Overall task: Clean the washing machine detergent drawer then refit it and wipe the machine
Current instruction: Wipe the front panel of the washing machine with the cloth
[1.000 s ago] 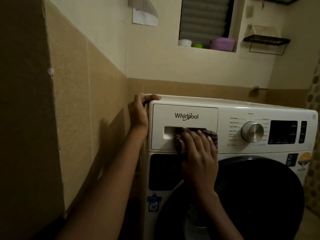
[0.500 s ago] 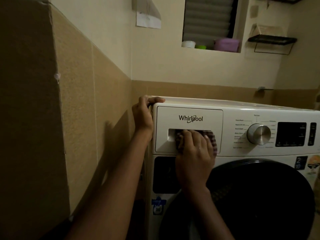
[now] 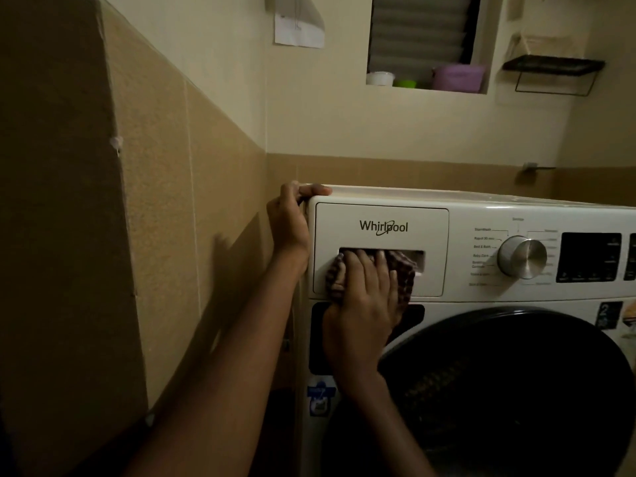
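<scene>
**Wiping the drawer handle recess: pressure, bracing and coverage**

The white plastic detergent drawer front (image 3: 381, 251) is seated flush in the top left of the white front-loading washing machine (image 3: 481, 215), so the refit is judged done and the wipe is the step in hand. A dark checked cloth (image 3: 401, 273) is pressed flat against the drawer's handle recess by the right hand (image 3: 361, 304); its grip is spread rather than curled, with the fingertips (image 3: 358, 259) reaching into the slot and the cloth pinned under the palm. The left hand (image 3: 290, 222) is wrapped closed over the machine's top left corner, thumb on top, as a brace.

For the wipe to be done well, that brace should be kept so that the push is taken by the corner and not by the drawer. The cloth should be worked along the whole slot, corners included, where residue is likely to be lodged. Whether the recess is already clean cannot be told in this dim light. The flat panel around the logo, the round silver metal dial (image 3: 522, 257) and the dark round glass door (image 3: 509, 390) are better left for lighter passes, so that settings are not nudged.
</scene>
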